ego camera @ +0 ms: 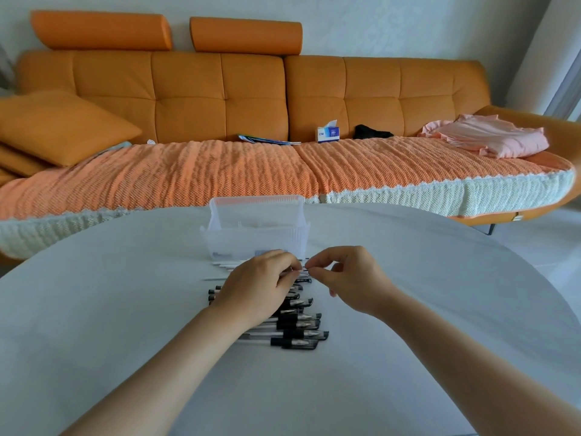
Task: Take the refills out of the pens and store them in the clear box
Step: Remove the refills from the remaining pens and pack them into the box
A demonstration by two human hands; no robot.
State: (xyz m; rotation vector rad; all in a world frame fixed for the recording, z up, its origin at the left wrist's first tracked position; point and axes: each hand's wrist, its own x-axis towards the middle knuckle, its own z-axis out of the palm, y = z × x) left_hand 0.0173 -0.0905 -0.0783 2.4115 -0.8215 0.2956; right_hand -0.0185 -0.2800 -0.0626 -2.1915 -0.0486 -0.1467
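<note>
Hands (pixel 259 283) (pixel 347 280) around pen (pixel 304 269), clear box (pixel 257 242) beyond

"130" on tissue box (pixel 328 134)

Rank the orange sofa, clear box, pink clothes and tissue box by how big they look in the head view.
Largest: the orange sofa, by far.
Next: the clear box and the pink clothes look about alike; the box sits nearer the camera, so I won't rank them.
Smallest: the tissue box.
</note>
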